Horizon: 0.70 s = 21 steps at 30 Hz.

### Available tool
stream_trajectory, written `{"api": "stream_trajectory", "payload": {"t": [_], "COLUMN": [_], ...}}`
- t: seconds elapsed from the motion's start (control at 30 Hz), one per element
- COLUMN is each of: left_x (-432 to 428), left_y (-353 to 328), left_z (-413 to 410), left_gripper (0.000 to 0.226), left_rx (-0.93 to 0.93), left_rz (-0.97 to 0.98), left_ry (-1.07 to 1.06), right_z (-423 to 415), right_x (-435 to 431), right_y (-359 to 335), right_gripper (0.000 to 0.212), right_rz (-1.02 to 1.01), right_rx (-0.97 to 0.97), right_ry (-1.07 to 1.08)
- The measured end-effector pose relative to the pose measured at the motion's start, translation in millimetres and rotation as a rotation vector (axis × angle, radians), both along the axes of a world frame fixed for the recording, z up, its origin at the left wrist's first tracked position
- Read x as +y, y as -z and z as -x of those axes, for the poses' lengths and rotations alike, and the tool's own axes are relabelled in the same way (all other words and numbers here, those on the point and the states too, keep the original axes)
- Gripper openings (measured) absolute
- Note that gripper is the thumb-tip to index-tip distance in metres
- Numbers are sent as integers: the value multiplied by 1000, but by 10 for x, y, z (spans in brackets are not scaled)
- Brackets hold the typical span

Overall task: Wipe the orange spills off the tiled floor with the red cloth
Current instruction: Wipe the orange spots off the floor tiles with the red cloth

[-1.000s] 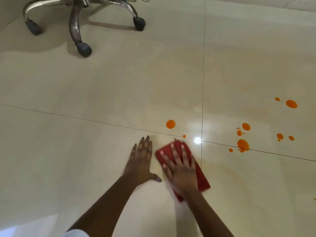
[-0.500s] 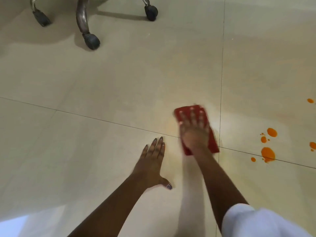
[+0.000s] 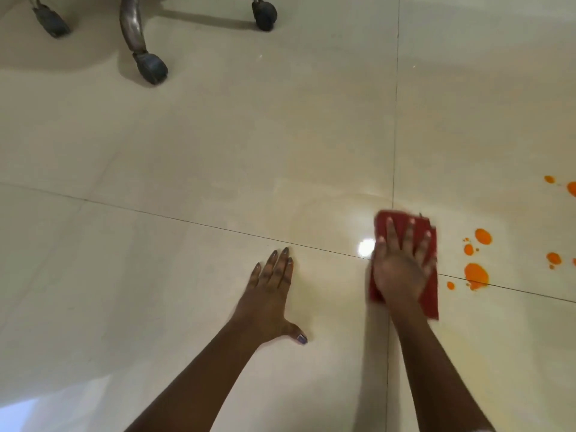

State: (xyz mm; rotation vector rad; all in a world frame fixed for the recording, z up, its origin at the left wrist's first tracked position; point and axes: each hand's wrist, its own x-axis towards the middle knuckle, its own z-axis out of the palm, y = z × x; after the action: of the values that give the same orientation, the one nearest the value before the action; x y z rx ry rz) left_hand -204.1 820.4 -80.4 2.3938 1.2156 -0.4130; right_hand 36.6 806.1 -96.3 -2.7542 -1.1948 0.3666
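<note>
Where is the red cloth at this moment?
In the head view the red cloth lies flat on the floor right of centre, under the right hand, just left of the orange spills.

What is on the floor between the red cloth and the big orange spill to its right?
In the head view, only bare tile: the red cloth under the right hand has not reached the big orange spill; one small orange drop lies just below that gap.
</note>
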Motion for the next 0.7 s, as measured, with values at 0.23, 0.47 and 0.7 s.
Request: {"api": "stream_trajectory", "payload": {"t": [0.23, 0.47, 0.7], "left_x": [-3, -341, -654], "left_y": [-110, -146, -61], "left_z": [-68, -559, -1042], "left_gripper": [138, 133, 145], "left_rx": [59, -95, -5], "left_rz": [17, 49, 53], "left_ry": [11, 196, 188], "right_z": [781, 315, -706], "right_x": [-243, -1229, -974], "right_y": [8, 15, 23], "right_gripper": [52, 55, 51], "right_rz": [-60, -86, 32], "right_rx": [-64, -87, -90], "right_ry": [-515, 44, -108]}}
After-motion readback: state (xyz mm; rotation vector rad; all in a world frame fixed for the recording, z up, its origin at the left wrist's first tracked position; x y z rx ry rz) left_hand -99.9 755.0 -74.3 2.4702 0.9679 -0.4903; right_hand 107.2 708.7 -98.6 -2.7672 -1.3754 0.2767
